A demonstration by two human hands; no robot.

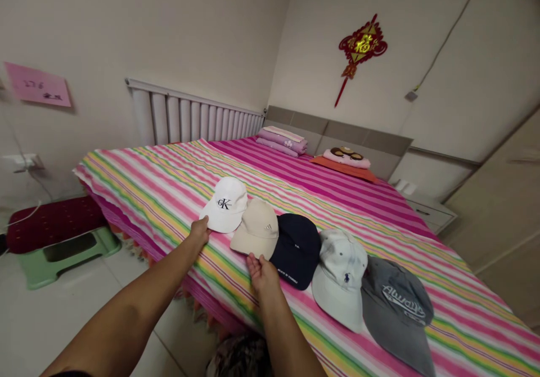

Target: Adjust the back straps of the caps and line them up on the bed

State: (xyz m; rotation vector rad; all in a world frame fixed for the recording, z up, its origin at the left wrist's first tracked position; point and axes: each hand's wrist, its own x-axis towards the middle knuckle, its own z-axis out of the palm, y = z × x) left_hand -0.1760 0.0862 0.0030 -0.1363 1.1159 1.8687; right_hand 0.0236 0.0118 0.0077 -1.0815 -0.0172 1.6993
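A row of caps lies across the striped bed. At its left end is a white baseball cap [230, 194] with a dark CK logo; my left hand [199, 230] is closed on the left edge of its brim. Beside it sits a beige baseball cap [257, 225]. My right hand [264, 273] is at the lower edge of the beige brim, fingers loosely extended and the thumb apart. Further right come a navy cap [297, 247], a pale cap [342, 270] with a small dark emblem, and a grey cap [396, 304] with white lettering. Neighbouring caps touch or overlap.
The bed's striped sheet [169, 180] reaches to a grey headboard [295, 119]. Folded purple bedding [282, 140] and a pink folded item [348, 157] lie at the far end. A green stool [67, 253] with a red cushion [54, 219] stands left; a white nightstand [428, 211] stands right.
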